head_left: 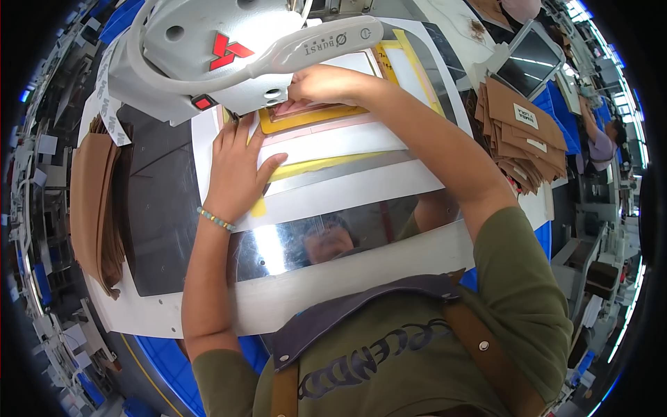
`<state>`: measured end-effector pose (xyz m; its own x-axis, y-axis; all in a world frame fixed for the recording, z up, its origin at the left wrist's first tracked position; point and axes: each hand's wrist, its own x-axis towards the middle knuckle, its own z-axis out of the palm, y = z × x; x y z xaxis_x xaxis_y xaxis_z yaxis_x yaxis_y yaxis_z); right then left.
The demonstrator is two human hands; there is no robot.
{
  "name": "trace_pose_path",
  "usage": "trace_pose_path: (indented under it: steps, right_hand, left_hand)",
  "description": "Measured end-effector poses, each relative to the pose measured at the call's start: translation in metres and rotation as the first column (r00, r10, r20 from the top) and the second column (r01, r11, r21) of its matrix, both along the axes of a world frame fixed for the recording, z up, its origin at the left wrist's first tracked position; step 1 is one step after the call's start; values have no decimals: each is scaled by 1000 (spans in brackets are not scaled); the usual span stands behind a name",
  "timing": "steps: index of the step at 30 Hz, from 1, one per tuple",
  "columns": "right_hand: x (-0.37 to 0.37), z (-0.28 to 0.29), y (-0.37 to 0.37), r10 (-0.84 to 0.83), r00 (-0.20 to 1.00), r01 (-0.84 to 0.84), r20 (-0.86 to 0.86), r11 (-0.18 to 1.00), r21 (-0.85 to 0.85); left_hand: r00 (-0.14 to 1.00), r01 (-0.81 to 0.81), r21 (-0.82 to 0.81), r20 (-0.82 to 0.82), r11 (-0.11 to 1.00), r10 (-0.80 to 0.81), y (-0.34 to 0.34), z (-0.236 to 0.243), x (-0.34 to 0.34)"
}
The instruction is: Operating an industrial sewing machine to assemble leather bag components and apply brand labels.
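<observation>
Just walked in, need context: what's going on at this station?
A person is working with both hands by a white machine head. Their right hand is curled over a yellow frame; its fingertips are hard to make out. Their left hand lies flat near the frame's left end. One brown stack sits at left, a labelled brown stack at right.
</observation>
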<state>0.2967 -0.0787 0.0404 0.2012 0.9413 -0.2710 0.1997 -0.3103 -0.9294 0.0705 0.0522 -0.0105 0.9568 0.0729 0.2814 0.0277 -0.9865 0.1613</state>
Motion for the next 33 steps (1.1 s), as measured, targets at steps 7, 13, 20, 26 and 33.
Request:
trace_pose_path:
  steps: [7,13,20,26,33]
  right_hand:
    - [21,-14,-107,-367,921,260,129,827,498]
    - [56,-35,-172,-762,582,427,282,582,692]
    - [56,-42,-176,-721,572,360,390,649,671]
    - [54,-38,-181,-730,531,368,430,656,659]
    - [54,-40,-182,-700,583,364,414,680,637]
  left_hand:
    - [998,-59,-35,-17,998,59,40,30,-29]
    - [856,-499,289,314,817,411,143,78,-107]
    - [667,-734,370,239,569,705,218,61,-178]
    - [729,-679,395,270,619,629,239,45,-191]
    - [606,-791,88,245,605,757,260,63,-188]
